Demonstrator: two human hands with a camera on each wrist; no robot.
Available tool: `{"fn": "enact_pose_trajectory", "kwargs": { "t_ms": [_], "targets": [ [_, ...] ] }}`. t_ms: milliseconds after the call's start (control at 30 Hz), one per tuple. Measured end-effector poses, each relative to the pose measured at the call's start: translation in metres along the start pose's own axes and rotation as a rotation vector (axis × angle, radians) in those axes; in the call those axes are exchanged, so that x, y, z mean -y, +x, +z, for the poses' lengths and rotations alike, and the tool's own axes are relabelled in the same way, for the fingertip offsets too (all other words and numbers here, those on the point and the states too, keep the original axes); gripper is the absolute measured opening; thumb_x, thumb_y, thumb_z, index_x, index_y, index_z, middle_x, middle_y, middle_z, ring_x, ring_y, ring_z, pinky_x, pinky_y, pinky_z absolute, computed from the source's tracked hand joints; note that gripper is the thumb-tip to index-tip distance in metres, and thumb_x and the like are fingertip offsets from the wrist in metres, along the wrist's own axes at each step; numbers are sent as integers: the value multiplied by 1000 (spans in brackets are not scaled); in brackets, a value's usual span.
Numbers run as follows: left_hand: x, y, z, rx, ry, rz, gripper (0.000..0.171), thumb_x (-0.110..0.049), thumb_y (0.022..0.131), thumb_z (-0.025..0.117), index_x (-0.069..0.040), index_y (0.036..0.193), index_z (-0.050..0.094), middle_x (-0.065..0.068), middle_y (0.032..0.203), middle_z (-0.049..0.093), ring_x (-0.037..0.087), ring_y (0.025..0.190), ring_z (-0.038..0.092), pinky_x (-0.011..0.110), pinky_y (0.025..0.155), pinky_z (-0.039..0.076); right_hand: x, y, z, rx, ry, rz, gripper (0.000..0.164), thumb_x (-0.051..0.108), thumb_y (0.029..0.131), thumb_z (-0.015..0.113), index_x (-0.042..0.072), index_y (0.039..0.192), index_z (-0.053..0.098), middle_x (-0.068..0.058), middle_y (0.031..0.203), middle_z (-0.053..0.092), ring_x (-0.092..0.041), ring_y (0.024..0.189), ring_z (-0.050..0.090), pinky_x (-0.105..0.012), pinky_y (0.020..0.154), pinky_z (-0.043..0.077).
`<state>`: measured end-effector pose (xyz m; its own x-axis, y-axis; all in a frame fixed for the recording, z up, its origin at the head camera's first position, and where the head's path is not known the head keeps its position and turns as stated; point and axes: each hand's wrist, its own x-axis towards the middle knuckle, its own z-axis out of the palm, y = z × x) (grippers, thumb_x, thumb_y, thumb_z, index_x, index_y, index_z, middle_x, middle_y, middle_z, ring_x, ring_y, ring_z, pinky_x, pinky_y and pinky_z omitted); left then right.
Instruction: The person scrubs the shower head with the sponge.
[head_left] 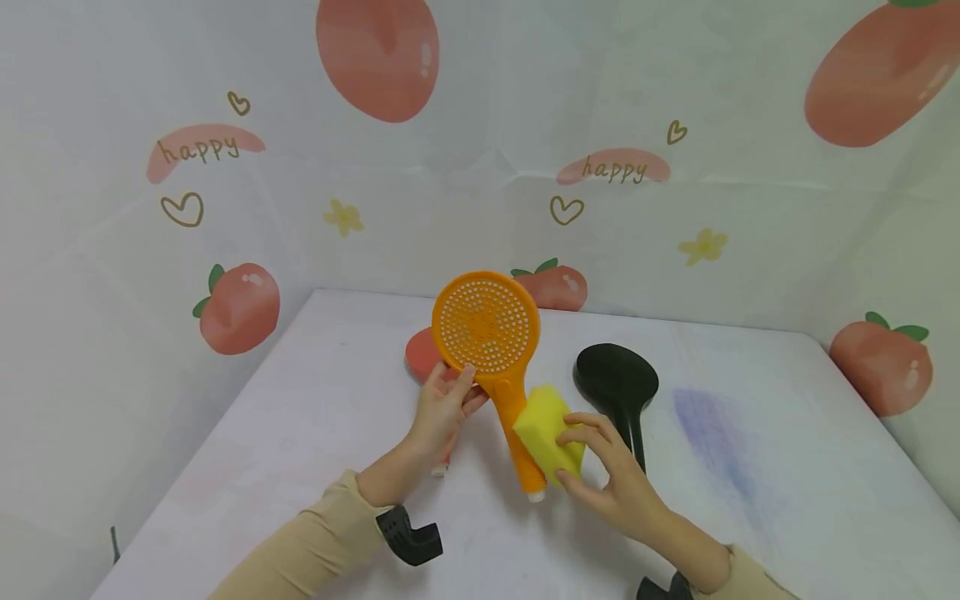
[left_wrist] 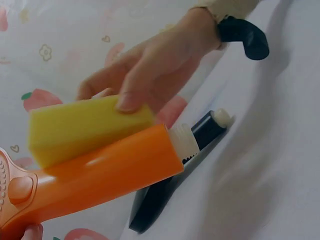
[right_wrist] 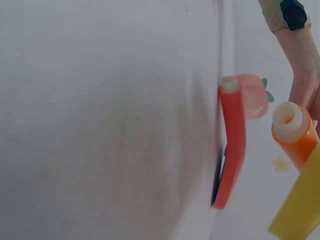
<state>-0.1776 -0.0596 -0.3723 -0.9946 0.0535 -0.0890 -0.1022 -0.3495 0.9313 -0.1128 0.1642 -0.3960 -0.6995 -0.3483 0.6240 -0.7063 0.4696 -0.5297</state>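
An orange shower head is held up off the table by my left hand, which grips it just below its round, perforated face. Its handle slants down to the right and ends in a white threaded tip. My right hand pinches a yellow sponge between thumb and fingers. In the left wrist view the sponge lies along the side of the handle. Only a bit of the left thumb shows there. The right fingers are out of the right wrist view.
Behind the left hand a red shower head lies on the white table, partly hidden. A black shower head lies beyond the right hand. A bluish purple stain marks the table at right. A printed cloth hangs behind.
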Motion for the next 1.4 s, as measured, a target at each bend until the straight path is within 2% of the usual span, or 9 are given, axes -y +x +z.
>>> {"fn": "enact_pose_trajectory", "kwargs": {
  "t_ms": [167, 267, 500, 600, 800, 1000, 1200, 1333, 1400],
  "targets": [
    [7, -3, 1, 78, 18, -35, 39, -17, 99, 45, -4, 135, 38, 4, 107, 63, 9, 89, 66, 29, 86, 54, 2, 10, 3, -112, 15, 13, 46, -9, 64, 75, 10, 103, 58, -12, 118, 53, -9, 114, 46, -5, 98, 35],
    [10, -3, 2, 119, 4, -47, 40, -17, 99, 44, -5, 137, 37, 7, 115, 60, 9, 90, 65, 30, 89, 53, 0, 10, 5, -135, 26, 21, 47, -10, 63, 75, 10, 102, 59, -12, 118, 53, -10, 115, 46, -5, 97, 35],
    [6, -5, 5, 145, 55, -67, 44, -15, 94, 54, -9, 136, 41, 11, 115, 63, 9, 94, 65, 31, 90, 52, -1, 6, 7, -140, 34, -19, 46, -12, 61, 74, 9, 99, 59, -14, 117, 54, -13, 113, 48, -6, 97, 37],
    [4, -6, 6, 189, 124, -46, 56, -20, 89, 63, -13, 139, 38, 13, 124, 59, 8, 97, 63, 35, 95, 50, -1, 5, 7, -124, 46, -25, 44, -11, 62, 73, 10, 99, 60, -14, 117, 53, -12, 113, 48, -6, 98, 37],
    [0, -8, 8, 275, 190, -14, 77, -20, 80, 73, -24, 144, 30, 12, 141, 45, 19, 98, 67, 41, 103, 45, -2, 1, 8, -92, 49, -13, 45, -11, 64, 74, 11, 101, 61, -12, 119, 52, -8, 115, 46, -8, 98, 39],
    [-3, -10, 12, 271, 225, -10, 76, -19, 80, 74, -22, 143, 31, 15, 136, 48, 23, 100, 67, 40, 101, 47, -2, 1, 8, -120, 32, -75, 47, -11, 60, 74, 10, 100, 61, -16, 117, 53, -12, 114, 48, -6, 99, 37],
    [-3, -11, 17, 264, 274, -9, 76, -19, 82, 72, -17, 144, 28, 17, 137, 47, 32, 110, 62, 41, 98, 48, -6, -4, 8, -55, 10, -16, 43, -7, 65, 74, 14, 101, 61, -12, 120, 53, -10, 118, 45, -6, 99, 37],
    [-1, -10, 18, 258, 290, -4, 69, -17, 84, 69, -12, 141, 30, 16, 135, 44, 33, 111, 59, 39, 96, 50, -9, -5, 9, -49, -17, -51, 41, -3, 65, 74, 15, 101, 62, -12, 121, 53, -14, 118, 46, -8, 101, 35],
    [0, -9, 18, 263, 291, 4, 67, -17, 84, 68, -10, 140, 32, 15, 135, 43, 32, 111, 58, 37, 95, 50, -10, -5, 10, -58, -24, -72, 33, 4, 71, 74, 15, 100, 63, -12, 121, 53, -14, 117, 46, -10, 101, 35]
  ]
}}
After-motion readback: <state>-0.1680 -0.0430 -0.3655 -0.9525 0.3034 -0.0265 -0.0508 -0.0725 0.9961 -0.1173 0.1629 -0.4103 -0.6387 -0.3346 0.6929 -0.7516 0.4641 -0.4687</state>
